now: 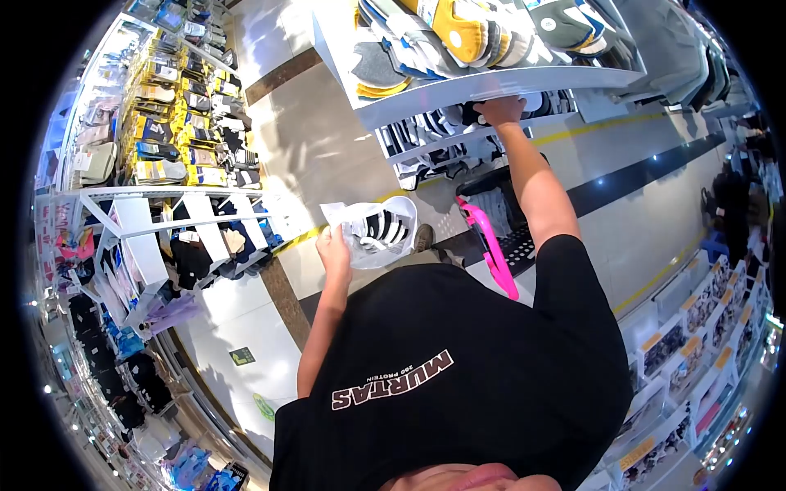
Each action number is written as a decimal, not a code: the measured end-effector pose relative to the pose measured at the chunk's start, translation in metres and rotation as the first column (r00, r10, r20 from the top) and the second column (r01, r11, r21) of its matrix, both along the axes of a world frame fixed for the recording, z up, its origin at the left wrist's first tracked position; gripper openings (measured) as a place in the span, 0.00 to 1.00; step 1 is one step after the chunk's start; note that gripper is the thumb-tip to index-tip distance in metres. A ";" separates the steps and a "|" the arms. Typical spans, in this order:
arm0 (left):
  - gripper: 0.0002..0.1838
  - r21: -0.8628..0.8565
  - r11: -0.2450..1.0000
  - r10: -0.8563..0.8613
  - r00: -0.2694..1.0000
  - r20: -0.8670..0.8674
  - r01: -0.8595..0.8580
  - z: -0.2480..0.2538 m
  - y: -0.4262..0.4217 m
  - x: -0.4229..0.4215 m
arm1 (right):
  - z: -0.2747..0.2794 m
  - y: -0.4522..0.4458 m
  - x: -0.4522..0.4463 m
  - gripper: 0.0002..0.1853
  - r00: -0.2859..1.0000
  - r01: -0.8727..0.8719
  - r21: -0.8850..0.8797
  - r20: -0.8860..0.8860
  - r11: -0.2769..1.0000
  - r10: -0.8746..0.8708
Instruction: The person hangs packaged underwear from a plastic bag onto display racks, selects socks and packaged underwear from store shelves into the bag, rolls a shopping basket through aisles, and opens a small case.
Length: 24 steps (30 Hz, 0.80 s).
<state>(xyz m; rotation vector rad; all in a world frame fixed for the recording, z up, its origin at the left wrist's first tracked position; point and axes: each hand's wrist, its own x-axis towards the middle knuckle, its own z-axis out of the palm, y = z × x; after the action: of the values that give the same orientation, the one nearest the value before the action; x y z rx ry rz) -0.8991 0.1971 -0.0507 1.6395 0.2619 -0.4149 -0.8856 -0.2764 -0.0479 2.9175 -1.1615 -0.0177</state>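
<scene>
My left hand (334, 250) is closed on the edge of a translucent white plastic bag (367, 260). Black and white striped socks (383, 229) show inside the bag. My right hand (501, 110) reaches under the upper shelf (508, 84) of a white display, at the row of black and white socks (442, 123) on the level below. Its fingers are partly hidden at the socks, and their grip cannot be made out. Yellow, grey and white socks (460, 33) lie on the shelf above it.
A basket with a pink handle (490, 250) stands on the floor below my right arm. Racks of packaged socks (155, 123) line the left side. White shelving with small goods (688, 352) is at the lower right, and dark garments (684, 65) hang at the upper right.
</scene>
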 end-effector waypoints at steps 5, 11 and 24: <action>0.13 -0.022 0.999 0.044 0.999 0.003 -0.043 0.006 0.001 -0.003 | -0.016 -0.013 0.000 0.33 0.990 -0.035 0.154 0.142 0.987 0.013; 0.13 -0.020 0.999 0.029 0.998 -0.050 -0.030 0.005 -0.001 0.004 | -0.055 0.010 0.011 0.41 0.998 -0.036 0.020 0.055 0.999 0.035; 0.12 -0.022 0.999 0.029 0.999 -0.016 -0.029 0.006 -0.003 0.005 | -0.059 0.035 0.030 0.40 0.939 0.114 0.378 0.261 0.919 -0.224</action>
<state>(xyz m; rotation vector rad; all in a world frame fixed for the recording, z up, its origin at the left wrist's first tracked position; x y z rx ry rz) -0.8942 0.1943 -0.0446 1.6093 0.2914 -0.4073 -0.8553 -0.2416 -0.1069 3.2007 -1.6167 0.2511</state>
